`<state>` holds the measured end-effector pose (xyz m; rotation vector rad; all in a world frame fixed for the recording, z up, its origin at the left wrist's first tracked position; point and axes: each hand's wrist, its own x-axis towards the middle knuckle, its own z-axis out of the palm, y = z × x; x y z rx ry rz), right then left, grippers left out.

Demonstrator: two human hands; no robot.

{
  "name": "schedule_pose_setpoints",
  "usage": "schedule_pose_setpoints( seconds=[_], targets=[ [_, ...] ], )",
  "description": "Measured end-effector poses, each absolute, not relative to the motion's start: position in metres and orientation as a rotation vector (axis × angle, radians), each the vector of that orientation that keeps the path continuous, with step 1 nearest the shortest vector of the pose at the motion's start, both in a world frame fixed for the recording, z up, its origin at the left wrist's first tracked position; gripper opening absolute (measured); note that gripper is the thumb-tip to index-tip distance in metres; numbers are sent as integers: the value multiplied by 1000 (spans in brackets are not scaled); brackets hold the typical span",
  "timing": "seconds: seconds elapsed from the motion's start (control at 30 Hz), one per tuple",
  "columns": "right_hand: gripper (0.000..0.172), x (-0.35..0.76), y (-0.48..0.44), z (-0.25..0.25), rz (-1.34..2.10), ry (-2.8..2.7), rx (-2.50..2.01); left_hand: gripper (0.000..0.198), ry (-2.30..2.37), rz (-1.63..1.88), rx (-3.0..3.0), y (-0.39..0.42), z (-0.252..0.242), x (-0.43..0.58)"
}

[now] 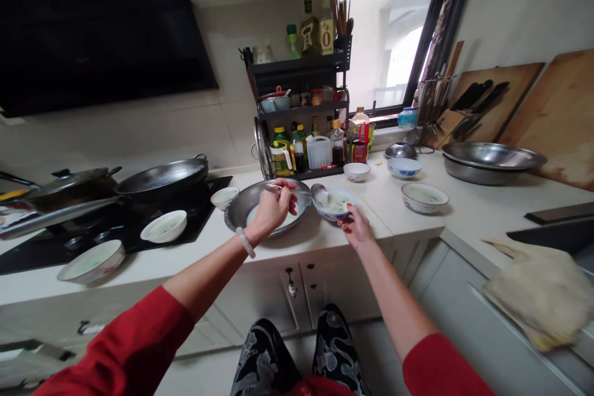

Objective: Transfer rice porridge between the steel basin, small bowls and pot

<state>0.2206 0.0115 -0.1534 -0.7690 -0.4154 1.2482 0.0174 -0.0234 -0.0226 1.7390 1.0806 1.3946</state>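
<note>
Kitchen bench (394,218) of pale stone beneath a bright window (387,43): the person's left hand (273,204), a pale bangle at the wrist, was closed around the handle of a metal ladle (319,193). The ladle's scoop hung just over the far rim of a small bowl (331,217) that held a pale liquid. The right hand (355,228) lay against the near side of that bowl with its fingers loosely bent; whether it gripped the rim could not be told. The bowl stood on the bench, just beside a wide metal pan (236,209), which sat under the left hand and held more of the same liquid.

Five other bowls stood around the pair, one (224,196) at the pan's far left edge and two (164,226) (93,261) nearer the black stove (204,201). A further two (356,171) (424,197) stood on the window side. A dark wok (162,177) rested on the stove. Behind the pan, a black rack (301,71) carried bottles and jars. A large steel basin (492,164) sat well apart on the right, in front of a wooden board (557,111) leaning on the wall, and a crumpled cloth (542,297) lay at the near right edge.
</note>
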Motion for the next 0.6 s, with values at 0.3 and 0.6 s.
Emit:
schedule_pose_setpoints(
  seconds=[0.3, 0.6],
  targets=[
    [23, 221, 11, -151, 1253, -383, -763, 25, 854, 825, 2820, -35, -35, -1],
    [22, 221, 11, -153, 1245, -401, -759, 22, 890, 1004, 2785, -43, -39, -9]
  ],
)
